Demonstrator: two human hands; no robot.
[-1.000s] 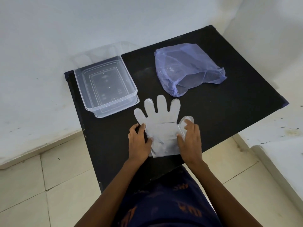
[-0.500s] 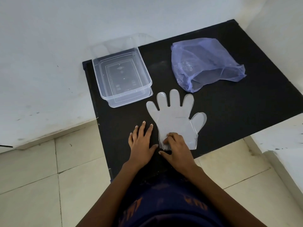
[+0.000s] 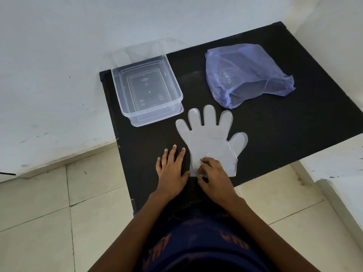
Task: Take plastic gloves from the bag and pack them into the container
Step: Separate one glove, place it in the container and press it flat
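Note:
A clear plastic glove [image 3: 211, 140] lies flat on the black table [image 3: 284, 122], fingers pointing away from me. My right hand [image 3: 214, 176] pinches the glove's cuff at its near left corner, where the plastic is wrinkled. My left hand [image 3: 170, 169] rests flat on the table just left of the cuff, fingers spread, holding nothing. A clear rectangular container [image 3: 147, 91] stands at the table's far left with nothing visible inside. A crumpled purple bag [image 3: 245, 75] lies at the far right, its mouth facing me.
The container appears to sit on its clear lid [image 3: 157, 119]. A white wall runs behind and to the left of the table. Beige floor tiles [image 3: 59, 213] lie around the table's near edge. A white ledge [image 3: 337, 163] stands at the right.
My right hand left the glove's thumb side and now pinches the cuff's near left corner. My left hand came off the glove and lies flat beside it. The glove lies flatter.

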